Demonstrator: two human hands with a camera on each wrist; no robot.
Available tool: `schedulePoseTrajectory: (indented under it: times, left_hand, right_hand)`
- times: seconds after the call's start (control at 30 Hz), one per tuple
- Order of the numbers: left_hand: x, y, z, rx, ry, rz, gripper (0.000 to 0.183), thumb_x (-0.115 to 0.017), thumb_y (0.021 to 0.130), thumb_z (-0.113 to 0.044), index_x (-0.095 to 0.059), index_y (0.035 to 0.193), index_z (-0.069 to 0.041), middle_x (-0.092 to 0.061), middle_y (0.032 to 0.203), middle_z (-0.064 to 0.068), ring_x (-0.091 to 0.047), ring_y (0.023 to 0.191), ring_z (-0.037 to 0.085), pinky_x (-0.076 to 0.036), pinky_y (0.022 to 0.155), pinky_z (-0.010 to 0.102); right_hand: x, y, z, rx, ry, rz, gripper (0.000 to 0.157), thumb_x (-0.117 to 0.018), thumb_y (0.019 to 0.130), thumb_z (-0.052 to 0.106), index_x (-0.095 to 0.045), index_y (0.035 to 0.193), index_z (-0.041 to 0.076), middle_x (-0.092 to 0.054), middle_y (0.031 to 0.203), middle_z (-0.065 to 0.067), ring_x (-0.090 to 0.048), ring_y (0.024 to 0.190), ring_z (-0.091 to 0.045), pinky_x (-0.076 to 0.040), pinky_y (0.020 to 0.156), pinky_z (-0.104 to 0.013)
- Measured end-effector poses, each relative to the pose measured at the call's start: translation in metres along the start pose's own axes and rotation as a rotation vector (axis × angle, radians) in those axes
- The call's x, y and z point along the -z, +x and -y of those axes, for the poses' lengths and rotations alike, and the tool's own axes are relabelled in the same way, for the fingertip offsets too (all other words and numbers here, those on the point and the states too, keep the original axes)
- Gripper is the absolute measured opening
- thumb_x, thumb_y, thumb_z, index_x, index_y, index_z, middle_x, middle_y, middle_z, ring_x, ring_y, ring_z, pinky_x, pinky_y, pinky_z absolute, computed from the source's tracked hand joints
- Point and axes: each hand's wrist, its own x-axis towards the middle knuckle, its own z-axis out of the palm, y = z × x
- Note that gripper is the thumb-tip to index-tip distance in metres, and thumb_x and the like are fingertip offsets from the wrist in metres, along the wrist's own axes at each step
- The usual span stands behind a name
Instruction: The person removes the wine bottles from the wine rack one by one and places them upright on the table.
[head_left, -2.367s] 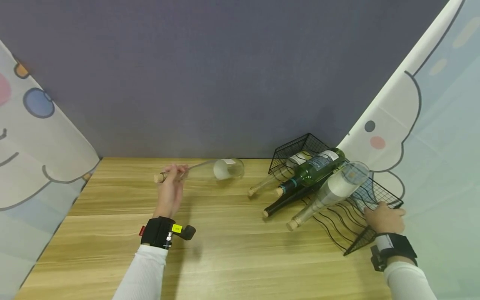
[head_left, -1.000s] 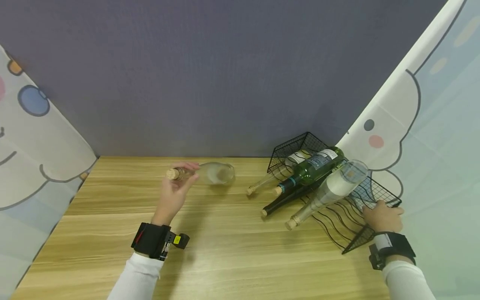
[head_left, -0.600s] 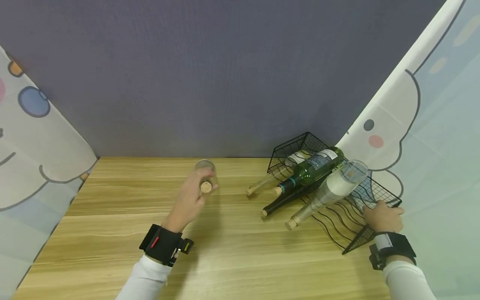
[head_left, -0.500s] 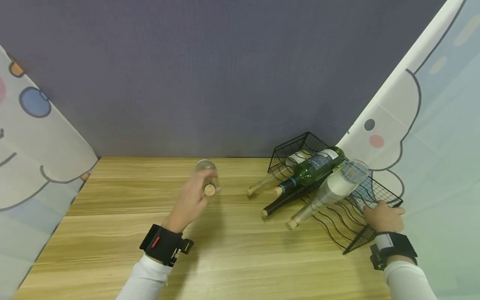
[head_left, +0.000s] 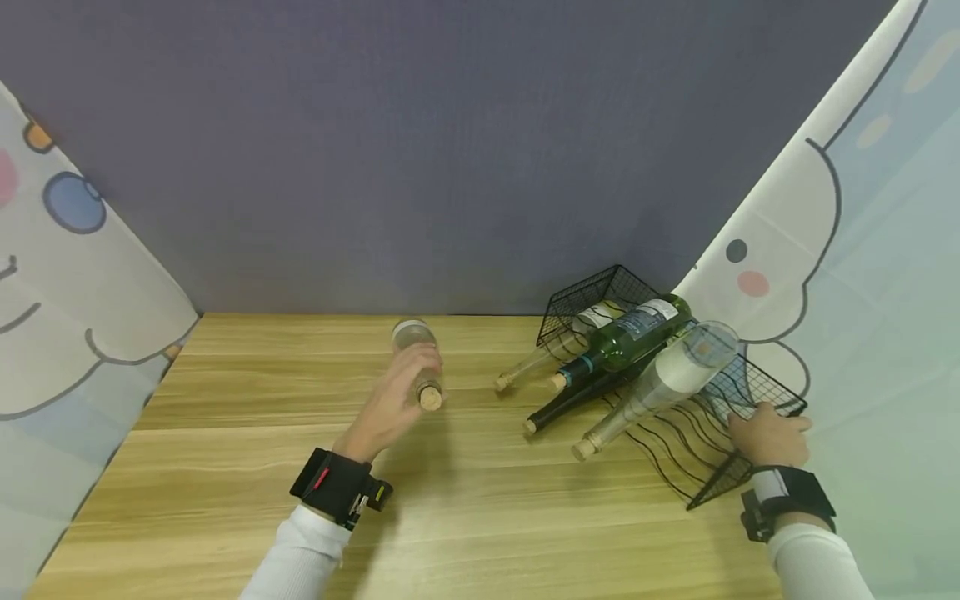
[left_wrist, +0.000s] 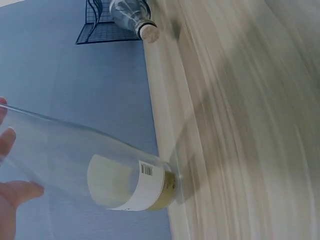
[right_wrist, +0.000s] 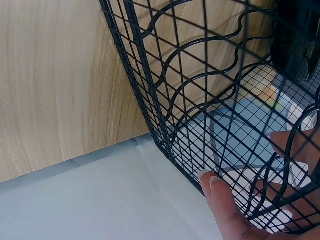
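Observation:
My left hand (head_left: 390, 400) holds a clear glass bottle by its neck, fingers curled round below the cork (head_left: 430, 397). The bottle (left_wrist: 125, 175) has a white label and a yellowish band near its base. It stands roughly upright near the table's back edge, its base at or close to the wood. My right hand (head_left: 768, 437) grips the near right end of a black wire wine rack (head_left: 765, 385); in the right wrist view the thumb (right_wrist: 222, 200) lies outside the mesh, with other fingers behind it.
In the rack lie a green bottle (head_left: 637, 333), a dark bottle (head_left: 566, 404), a large clear bottle (head_left: 667, 383) and a smaller clear one (head_left: 542, 360), corks facing front left. A grey wall (head_left: 420, 167) closes the back; printed curtains (head_left: 885, 333) hang at both sides.
The left hand has tipped the bottle from lying sideways, cork to the left, to roughly upright, and moved right and slightly nearer. The right hand and the rack have stayed put.

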Motion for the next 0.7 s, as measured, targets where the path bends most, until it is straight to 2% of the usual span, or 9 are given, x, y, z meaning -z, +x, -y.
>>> schedulePoseTrajectory:
  times: [0.17,0.23,0.3,0.4,0.53,0.63,0.7]
  left_hand:
    - [0.004,0.004,-0.004,-0.017,-0.030,-0.005,0.036,-0.060,0.075,0.010,-0.057,0.106,-0.008,-0.060,0.117,0.007,-0.053,0.119,0.023,-0.040,0.109,0.044]
    - [0.006,0.006,-0.007,-0.006,-0.030,-0.010,0.037,-0.056,0.075,0.013,-0.056,0.106,-0.007,-0.061,0.114,0.007,-0.055,0.117,0.022,-0.042,0.106,0.044]
    - [0.007,0.009,-0.010,0.015,-0.033,-0.007,0.048,-0.050,0.067,0.015,-0.054,0.107,-0.010,-0.062,0.108,0.003,-0.056,0.113,0.019,-0.044,0.103,0.044]
    - [0.008,0.012,-0.014,0.036,-0.050,0.001,0.051,-0.050,0.066,0.016,-0.052,0.109,-0.012,-0.059,0.107,-0.002,-0.056,0.110,0.015,-0.046,0.099,0.042]
    - [0.007,0.011,-0.018,0.059,-0.054,-0.031,0.033,-0.065,0.083,0.005,-0.053,0.109,-0.011,-0.058,0.114,0.000,-0.056,0.112,0.015,-0.048,0.098,0.039]
    - [0.006,0.008,-0.017,0.062,-0.106,-0.107,0.028,-0.072,0.087,-0.008,-0.056,0.110,-0.008,-0.061,0.119,0.008,-0.058,0.114,0.019,-0.049,0.099,0.034]
    - [0.004,0.007,-0.014,0.032,-0.182,-0.172,0.024,-0.070,0.091,-0.013,-0.058,0.110,-0.004,-0.062,0.118,0.014,-0.058,0.115,0.022,-0.046,0.101,0.030]
  right_hand:
    - [0.001,-0.002,0.000,0.000,-0.001,0.001,0.067,-0.040,0.100,0.035,-0.024,0.141,-0.016,-0.024,0.122,-0.058,-0.052,0.095,-0.064,-0.050,0.075,-0.060]
    - [0.001,-0.002,0.000,0.001,-0.003,-0.001,0.066,-0.040,0.100,0.035,-0.024,0.140,-0.017,-0.025,0.122,-0.058,-0.052,0.095,-0.063,-0.050,0.075,-0.060]
    - [0.001,-0.002,0.000,-0.001,-0.003,0.001,0.066,-0.039,0.100,0.034,-0.024,0.140,-0.016,-0.024,0.122,-0.058,-0.052,0.096,-0.064,-0.050,0.075,-0.060]
    - [0.001,-0.002,-0.001,-0.002,-0.004,0.003,0.067,-0.039,0.100,0.035,-0.024,0.141,-0.016,-0.023,0.124,-0.059,-0.051,0.098,-0.065,-0.050,0.077,-0.061]
    - [0.000,-0.002,0.000,0.004,-0.001,0.001,0.067,-0.040,0.100,0.035,-0.024,0.140,-0.017,-0.022,0.125,-0.060,-0.050,0.099,-0.066,-0.050,0.077,-0.062]
    - [0.001,-0.003,0.001,0.007,0.001,0.000,0.067,-0.040,0.100,0.034,-0.025,0.140,-0.017,-0.022,0.125,-0.060,-0.050,0.099,-0.066,-0.050,0.077,-0.062]
    - [0.002,-0.003,0.002,0.008,0.002,-0.001,0.067,-0.040,0.100,0.034,-0.025,0.140,-0.017,-0.022,0.125,-0.060,-0.050,0.100,-0.066,-0.050,0.078,-0.062]
